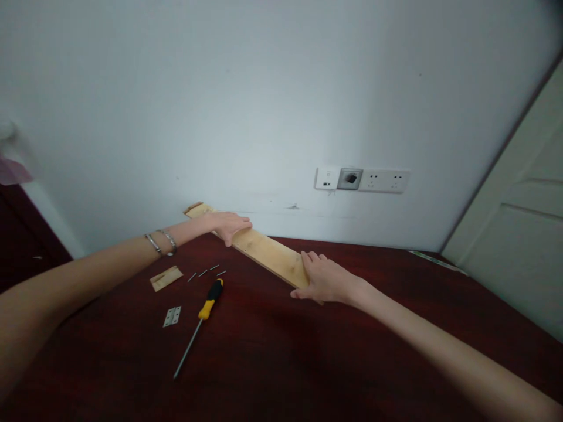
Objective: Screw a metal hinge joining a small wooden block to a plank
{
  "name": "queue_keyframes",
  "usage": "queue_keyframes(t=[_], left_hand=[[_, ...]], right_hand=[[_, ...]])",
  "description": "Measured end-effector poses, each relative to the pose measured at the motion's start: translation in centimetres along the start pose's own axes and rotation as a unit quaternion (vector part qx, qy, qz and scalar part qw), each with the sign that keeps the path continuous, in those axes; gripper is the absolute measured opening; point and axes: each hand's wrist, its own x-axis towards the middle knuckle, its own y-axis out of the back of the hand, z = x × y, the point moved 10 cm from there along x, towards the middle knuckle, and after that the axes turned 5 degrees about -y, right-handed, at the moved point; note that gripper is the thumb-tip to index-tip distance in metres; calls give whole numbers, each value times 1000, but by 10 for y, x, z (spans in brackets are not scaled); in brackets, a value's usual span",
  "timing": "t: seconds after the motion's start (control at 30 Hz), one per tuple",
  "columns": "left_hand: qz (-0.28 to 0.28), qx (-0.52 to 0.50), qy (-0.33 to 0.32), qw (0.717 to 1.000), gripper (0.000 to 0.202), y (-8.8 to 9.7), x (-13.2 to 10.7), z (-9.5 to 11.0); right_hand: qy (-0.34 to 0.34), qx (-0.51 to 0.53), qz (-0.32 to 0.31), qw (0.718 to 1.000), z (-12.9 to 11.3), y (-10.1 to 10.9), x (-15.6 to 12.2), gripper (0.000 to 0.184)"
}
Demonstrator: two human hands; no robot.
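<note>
A long pale wooden board (264, 250) lies slanted across the dark red table (281, 351), its far end near the wall. My left hand (229, 224) lies on the board near its far end, with fingers curled over its edge. My right hand (324, 279) holds the near end, fingers wrapped over the top. Two bracelets (160, 242) sit on my left wrist.
A screwdriver with a yellow and black handle (200, 323) lies left of the board. Beside it are a small metal hinge (172, 316), a small wooden piece (166, 278) and several screws (206, 272). Wall sockets (361, 179) sit above the table; a door (519, 234) stands at right.
</note>
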Motion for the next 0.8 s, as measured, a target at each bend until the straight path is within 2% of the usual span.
queue_keyframes(t=[0.2,0.37,0.53,0.8], left_hand=[[6,11,-54,998,64,23,39,46],[15,10,-83,996,68,29,65,73],[23,25,-109,994,69,31,83,90],[23,73,-117,990,66,27,98,104]], right_hand=[[-87,-23,-22,996,-3,16,4,96],[-132,-20,-3,991,0,7,12,92],[-173,-24,8,985,10,-4,11,90],[-189,4,57,980,20,-8,8,84]])
